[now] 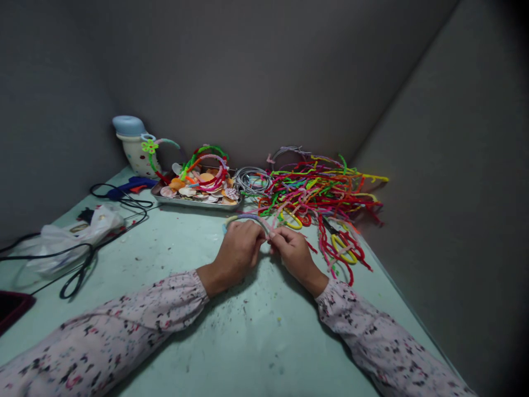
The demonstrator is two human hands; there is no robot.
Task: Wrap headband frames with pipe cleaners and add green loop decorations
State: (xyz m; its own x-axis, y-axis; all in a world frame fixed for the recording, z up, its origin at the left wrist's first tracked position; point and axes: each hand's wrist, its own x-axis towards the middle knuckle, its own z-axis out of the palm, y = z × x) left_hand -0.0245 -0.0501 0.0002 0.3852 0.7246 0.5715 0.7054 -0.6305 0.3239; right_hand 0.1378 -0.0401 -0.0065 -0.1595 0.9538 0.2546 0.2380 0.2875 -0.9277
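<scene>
The hoop (pixel 248 216) is over the table (pixel 165 253); the left hand (pixel 243 245) grips it, fingers curled, while the right hand (pixel 294 255) pinches a pink strand (pixel 274 220) at its end. Expect light, springy stock with soft, non-slip wrapping — hold near the end.

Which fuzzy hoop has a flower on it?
The leftmost hoop, at the tray's left end beside the blue-capped bottle: a green flower sits on it. The hoops over the shells and the hoop in the left hand show none.
</scene>
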